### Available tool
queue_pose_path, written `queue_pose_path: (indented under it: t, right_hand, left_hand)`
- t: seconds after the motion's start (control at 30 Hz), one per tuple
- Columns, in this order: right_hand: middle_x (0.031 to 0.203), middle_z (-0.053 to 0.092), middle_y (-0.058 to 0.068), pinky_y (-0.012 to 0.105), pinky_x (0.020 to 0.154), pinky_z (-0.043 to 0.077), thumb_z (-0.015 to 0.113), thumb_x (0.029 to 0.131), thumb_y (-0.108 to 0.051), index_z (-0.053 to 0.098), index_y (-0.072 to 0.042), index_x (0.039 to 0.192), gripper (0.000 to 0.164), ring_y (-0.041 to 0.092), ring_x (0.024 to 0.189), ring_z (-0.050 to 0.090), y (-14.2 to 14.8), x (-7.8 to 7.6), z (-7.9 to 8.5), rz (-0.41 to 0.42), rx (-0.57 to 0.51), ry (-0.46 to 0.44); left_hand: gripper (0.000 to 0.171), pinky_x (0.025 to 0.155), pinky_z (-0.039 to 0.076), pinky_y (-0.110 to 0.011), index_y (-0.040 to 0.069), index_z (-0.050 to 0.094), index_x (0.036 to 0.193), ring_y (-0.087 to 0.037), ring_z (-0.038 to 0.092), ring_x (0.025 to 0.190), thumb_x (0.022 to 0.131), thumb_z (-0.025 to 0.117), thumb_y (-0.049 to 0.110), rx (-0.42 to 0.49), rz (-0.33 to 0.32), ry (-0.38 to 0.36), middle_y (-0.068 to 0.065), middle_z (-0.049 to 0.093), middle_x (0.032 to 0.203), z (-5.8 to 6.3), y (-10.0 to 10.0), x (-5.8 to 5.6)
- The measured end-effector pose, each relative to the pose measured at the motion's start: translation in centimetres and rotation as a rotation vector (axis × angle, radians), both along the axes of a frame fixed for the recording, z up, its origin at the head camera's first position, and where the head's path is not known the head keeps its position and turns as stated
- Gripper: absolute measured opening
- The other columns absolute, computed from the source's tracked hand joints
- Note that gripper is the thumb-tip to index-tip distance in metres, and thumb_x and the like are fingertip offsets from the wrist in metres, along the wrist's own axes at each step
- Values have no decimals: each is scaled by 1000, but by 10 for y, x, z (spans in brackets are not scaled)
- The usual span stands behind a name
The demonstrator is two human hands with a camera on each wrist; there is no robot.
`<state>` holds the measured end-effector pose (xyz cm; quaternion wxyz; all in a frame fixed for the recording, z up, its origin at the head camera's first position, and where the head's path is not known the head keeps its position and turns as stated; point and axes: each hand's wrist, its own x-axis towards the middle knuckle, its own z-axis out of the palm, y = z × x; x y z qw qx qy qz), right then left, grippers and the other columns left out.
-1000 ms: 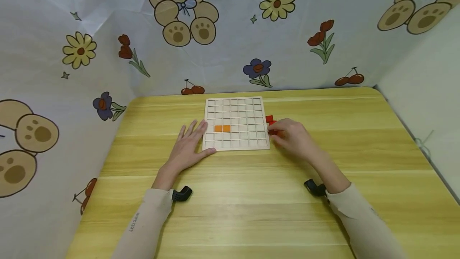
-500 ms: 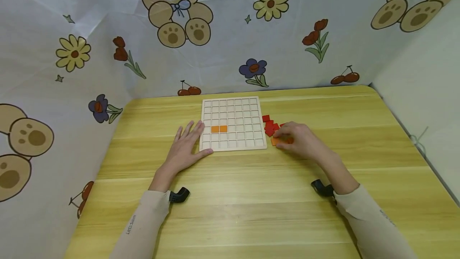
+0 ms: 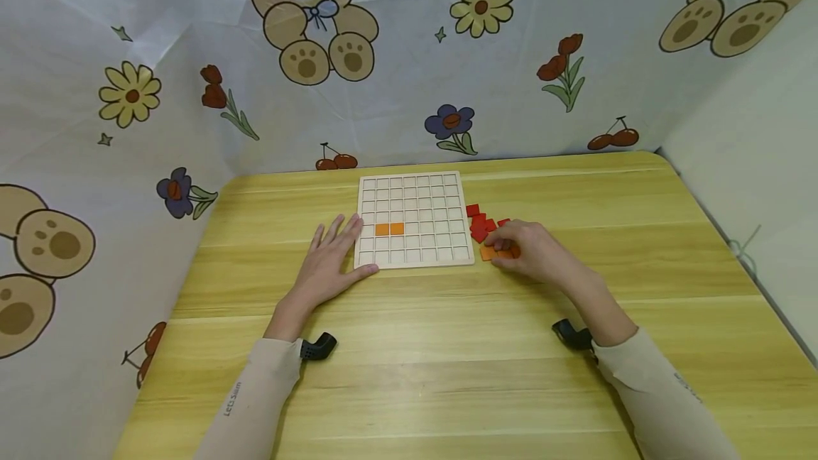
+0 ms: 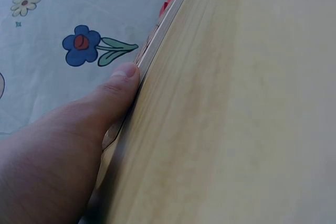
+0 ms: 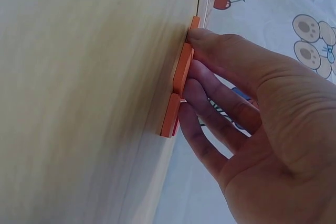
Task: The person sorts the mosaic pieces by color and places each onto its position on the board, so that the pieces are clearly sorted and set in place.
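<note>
A pale square wooden grid board [image 3: 428,206] lies on the table. Two orange square tiles [image 3: 397,228] sit side by side in its cells. My left hand [image 3: 327,263] rests with spread, straight fingers at the board's left edge, the thumb on its near corner. Just right of the board, my right hand [image 3: 535,250] has curled fingers over a few loose orange tiles. In the right wrist view, the thumb and fingertips pinch the middle orange tile [image 5: 181,72]; another orange tile [image 5: 169,116] lies beside it. The hand partly hides these tiles in the head view.
Several red tiles [image 3: 478,228] lie loosely between the board's right edge and my right hand. The wood-grain table [image 3: 409,360] ends at a back edge against a printed cloth [image 3: 396,55]. A white surface [image 3: 754,148] stands on the right.
My right hand has moved a little right and nearer from the red tiles to the orange ones, uncovering the red pile. The view has shifted slightly. My left hand stays on the board.
</note>
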<state>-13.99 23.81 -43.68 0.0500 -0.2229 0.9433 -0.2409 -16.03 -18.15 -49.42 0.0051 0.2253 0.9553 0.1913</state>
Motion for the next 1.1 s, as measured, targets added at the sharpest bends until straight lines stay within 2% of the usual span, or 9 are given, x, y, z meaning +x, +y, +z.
queue_pose_path:
  t: [0.33,0.73,1.1]
  right_hand:
    - [107,73,2,43,93,59,91,84,-17,81,-14,110,28,21,97,62,-2,2,-2,33,28,72]
    - [108,69,3,44,97,58,91,83,-17,79,-15,104,24,23,102,60,-3,2,-3,26,22,75]
    - [100,65,-2,34,82,57,86,86,-21,72,-16,99,20,14,95,56,-4,-3,-5,27,-64,191]
  left_hand:
    - [103,134,-2,-57,19,18,171,-29,7,166,94,59,74,-3,-2,-7,2,15,178,-1,1,1]
    - [102,134,-1,-57,19,18,171,-29,8,166,95,57,75,-3,-2,3,1,17,178,-2,-1,0]
    - [103,134,-1,-57,20,17,171,-29,7,166,94,56,77,-2,-3,1,2,16,178,-3,-1,0]
